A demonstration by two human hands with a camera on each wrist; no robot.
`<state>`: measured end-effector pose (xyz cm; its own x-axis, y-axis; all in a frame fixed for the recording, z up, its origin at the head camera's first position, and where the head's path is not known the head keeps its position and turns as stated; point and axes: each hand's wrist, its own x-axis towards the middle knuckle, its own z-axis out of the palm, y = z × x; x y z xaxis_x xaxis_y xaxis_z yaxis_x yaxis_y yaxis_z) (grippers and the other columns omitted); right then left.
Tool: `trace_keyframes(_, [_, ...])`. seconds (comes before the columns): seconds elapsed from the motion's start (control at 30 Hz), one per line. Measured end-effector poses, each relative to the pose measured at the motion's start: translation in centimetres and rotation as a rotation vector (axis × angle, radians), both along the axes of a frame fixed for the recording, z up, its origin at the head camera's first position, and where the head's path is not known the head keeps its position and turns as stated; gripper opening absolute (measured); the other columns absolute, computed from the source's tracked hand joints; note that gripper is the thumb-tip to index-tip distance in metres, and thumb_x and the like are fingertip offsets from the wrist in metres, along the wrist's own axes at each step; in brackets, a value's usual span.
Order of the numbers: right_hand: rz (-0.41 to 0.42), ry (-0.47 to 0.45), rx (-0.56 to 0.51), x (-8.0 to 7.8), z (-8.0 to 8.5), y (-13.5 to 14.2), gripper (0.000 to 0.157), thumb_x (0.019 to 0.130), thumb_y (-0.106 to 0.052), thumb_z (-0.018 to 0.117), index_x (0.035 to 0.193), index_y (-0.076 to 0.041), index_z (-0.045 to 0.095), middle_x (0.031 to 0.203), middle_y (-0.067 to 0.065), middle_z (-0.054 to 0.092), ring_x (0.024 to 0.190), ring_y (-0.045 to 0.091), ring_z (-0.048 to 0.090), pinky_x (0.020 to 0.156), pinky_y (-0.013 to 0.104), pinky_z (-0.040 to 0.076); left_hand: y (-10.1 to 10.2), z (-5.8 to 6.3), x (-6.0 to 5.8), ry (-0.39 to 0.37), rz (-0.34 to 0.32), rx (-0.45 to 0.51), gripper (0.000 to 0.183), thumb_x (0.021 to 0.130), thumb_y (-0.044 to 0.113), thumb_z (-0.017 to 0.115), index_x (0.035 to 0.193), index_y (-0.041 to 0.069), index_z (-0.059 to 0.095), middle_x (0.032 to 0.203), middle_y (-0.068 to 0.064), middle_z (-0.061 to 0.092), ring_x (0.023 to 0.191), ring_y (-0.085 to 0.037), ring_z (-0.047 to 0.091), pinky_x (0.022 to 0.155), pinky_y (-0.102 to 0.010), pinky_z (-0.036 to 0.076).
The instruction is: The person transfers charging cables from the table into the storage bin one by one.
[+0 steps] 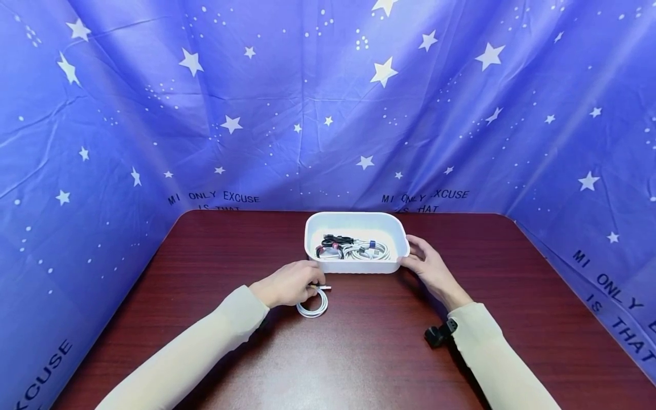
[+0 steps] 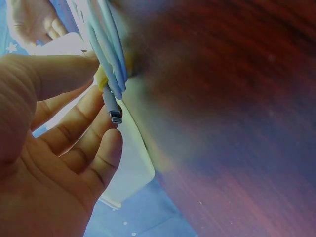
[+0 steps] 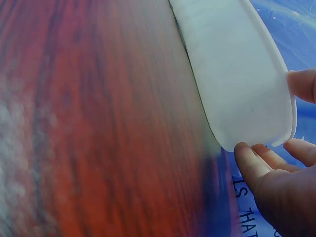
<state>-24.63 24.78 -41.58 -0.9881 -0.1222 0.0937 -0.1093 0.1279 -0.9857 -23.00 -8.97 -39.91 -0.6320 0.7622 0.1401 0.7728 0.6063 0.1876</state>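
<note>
A white charging cable (image 1: 314, 310), wound into a loop, is pinched between the thumb and fingers of my left hand (image 1: 292, 283), just in front of the box. In the left wrist view a yellow tie (image 2: 102, 79) wraps the coil, and a small metal plug (image 2: 115, 117) points out below it. A white plastic box (image 1: 353, 266) stands at the far middle of the table, several bundled black and white cables (image 1: 353, 249) lying inside. My right hand (image 1: 429, 267) holds the box's right end, thumb at the rim and fingertips against the side in the right wrist view.
The dark red wooden table (image 1: 359, 341) reaches back to a blue curtain (image 1: 307, 114) with white stars, which surrounds it on the back and both sides. A black wrist camera (image 1: 439, 334) sits at the right sleeve.
</note>
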Motion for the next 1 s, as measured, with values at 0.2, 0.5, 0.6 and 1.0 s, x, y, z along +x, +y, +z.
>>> trace_keyframes(0.2, [0.001, 0.000, 0.004, 0.09, -0.09, 0.03, 0.069, 0.086, 0.002, 0.064, 0.145, 0.006, 0.027, 0.134, 0.034, 0.043, 0.113, 0.027, 0.054, 0.083, 0.015, 0.047, 0.00, -0.15, 0.16, -0.011, 0.005, -0.019, 0.020, 0.075, 0.002, 0.069, 0.088, 0.017, 0.071, 0.088, 0.004, 0.058, 0.078, -0.009, 0.053, 0.071, -0.027, 0.048])
trace_keyframes(0.5, [0.001, 0.004, 0.012, -0.04, -0.03, 0.08, 0.069, 0.086, 0.001, 0.064, 0.145, 0.005, 0.028, 0.135, 0.033, 0.043, 0.115, 0.028, 0.053, 0.084, 0.015, 0.047, -0.04, -0.56, 0.05, -0.018, 0.010, -0.012, 0.018, 0.077, 0.002, 0.069, 0.090, 0.015, 0.071, 0.089, 0.003, 0.058, 0.078, -0.011, 0.055, 0.071, -0.028, 0.049])
trace_keyframes(0.6, [-0.002, 0.006, 0.016, -0.03, 0.00, 0.08, 0.069, 0.087, 0.000, 0.064, 0.145, 0.005, 0.028, 0.135, 0.033, 0.043, 0.114, 0.027, 0.053, 0.084, 0.015, 0.046, -0.07, -0.56, 0.08, -0.024, 0.018, -0.010, 0.017, 0.077, 0.002, 0.069, 0.088, 0.015, 0.070, 0.087, 0.003, 0.057, 0.077, -0.011, 0.054, 0.070, -0.028, 0.048])
trace_keyframes(1.0, [0.002, 0.011, 0.004, -0.04, -0.08, 0.07, 0.069, 0.086, 0.001, 0.064, 0.144, 0.006, 0.028, 0.134, 0.034, 0.043, 0.112, 0.024, 0.055, 0.084, 0.015, 0.047, -0.17, -0.31, 0.32, -0.047, 0.040, -0.016, 0.017, 0.079, 0.001, 0.068, 0.089, 0.015, 0.069, 0.089, 0.004, 0.058, 0.080, -0.011, 0.055, 0.072, -0.028, 0.049])
